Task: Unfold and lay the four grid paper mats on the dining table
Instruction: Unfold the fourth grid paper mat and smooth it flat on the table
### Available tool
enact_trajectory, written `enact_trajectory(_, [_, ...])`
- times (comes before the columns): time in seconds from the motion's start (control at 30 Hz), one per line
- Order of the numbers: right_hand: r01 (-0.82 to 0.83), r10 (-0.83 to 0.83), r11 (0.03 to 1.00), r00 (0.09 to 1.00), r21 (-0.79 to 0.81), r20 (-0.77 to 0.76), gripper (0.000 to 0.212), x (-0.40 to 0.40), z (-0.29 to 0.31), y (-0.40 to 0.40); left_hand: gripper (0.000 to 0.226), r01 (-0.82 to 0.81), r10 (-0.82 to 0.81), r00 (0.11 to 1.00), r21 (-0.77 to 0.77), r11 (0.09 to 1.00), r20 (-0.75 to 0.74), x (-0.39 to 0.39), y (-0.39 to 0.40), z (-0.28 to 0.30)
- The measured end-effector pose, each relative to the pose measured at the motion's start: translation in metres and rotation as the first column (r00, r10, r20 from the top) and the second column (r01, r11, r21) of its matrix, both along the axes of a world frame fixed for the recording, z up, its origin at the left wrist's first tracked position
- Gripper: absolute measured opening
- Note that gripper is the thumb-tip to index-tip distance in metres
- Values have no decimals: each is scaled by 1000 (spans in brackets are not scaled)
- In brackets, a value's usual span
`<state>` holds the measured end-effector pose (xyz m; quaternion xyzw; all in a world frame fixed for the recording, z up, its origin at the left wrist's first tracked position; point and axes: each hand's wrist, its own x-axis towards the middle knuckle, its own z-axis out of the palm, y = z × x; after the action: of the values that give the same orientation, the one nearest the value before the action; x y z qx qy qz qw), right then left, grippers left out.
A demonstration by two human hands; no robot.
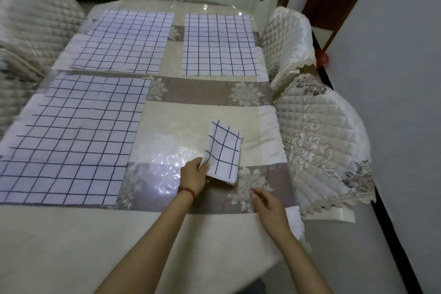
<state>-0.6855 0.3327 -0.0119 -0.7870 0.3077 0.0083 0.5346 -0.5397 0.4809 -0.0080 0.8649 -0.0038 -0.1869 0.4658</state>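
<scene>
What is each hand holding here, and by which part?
The left hand pinches the folded grid mat at its near-left corner. The right hand holds nothing.

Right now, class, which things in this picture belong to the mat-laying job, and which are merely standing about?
Part of the job:
folded mat, pinched by the left hand
right hand, open, holding nothing
three unfolded mats: near left, far left, far right
dining table

Standing about:
quilted chair covers
red object on the floor
</scene>
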Motion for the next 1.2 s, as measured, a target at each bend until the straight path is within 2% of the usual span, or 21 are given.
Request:
enact_trajectory(0.1, [109, -113, 983, 993, 145, 22, 30, 11, 8, 8, 29, -30, 27, 999, -153, 988, -23, -22, 16, 11])
enact_trajectory(0.2, [234, -271, 860, 962, 454, 18, 42, 25, 16, 18, 22, -98, 66, 991, -287, 953, -120, -42, 31, 25])
enact_trajectory(0.27, [242, -305, 790, 952, 564, 18, 42, 29, 23, 21, 20, -101, 53, 987, -335, 937, -150, -55, 41, 33])
enact_trajectory(0.33, [244, -327, 808, 943, 537, 63, 13, 30, 33, 21, 19, -124, 48, 975, -355, 927, -216, -66, 49, 34])
enact_trajectory(0.43, [228, -306, 893, 940, 388, 152, 20, 29, 42, 21, 42, -198, 147, 956, -188, 962, -255, -76, 55, 31])
enact_trajectory(0.5, [213, -282, 924, 940, 317, 191, 21, 29, 46, 25, 53, -186, 164, 968, -106, 977, -191, -83, 51, 34])
enact_trajectory(0.6, [147, -206, 958, 949, 245, 238, 30, 27, 49, 30, 41, -121, 91, 985, -215, 969, -144, -92, 35, 50])
enact_trajectory(0.67, [72, -126, 976, 956, 203, 267, 32, 25, 55, 36, 30, -69, 2, 980, -332, 941, -197, -96, 22, 63])
enact_trajectory(0.77, [-19, -37, 981, 960, 195, 279, 34, 21, 61, 42, 20, -121, -44, 951, -498, 859, -306, -100, 9, 73])
enact_trajectory(0.93, [-117, 50, 969, 955, 215, 294, 30, 13, 73, 44, 20, -244, 15, 922, -549, 799, -388, -103, 8, 78])
enact_trajectory(1.03, [-166, 94, 956, 954, 240, 285, 25, 9, 79, 42, 29, -278, 42, 916, -555, 784, -399, -103, 14, 80])
enact_trajectory(1.1, [-157, 82, 955, 955, 252, 284, 25, 7, 81, 40, 24, -312, 101, 916, -530, 789, -389, -101, 18, 78])
enact_trajectory(1.2, [-50, -26, 968, 954, 244, 297, 22, 5, 83, 33, 13, -340, 175, 918, -480, 809, -355, -93, 28, 76])
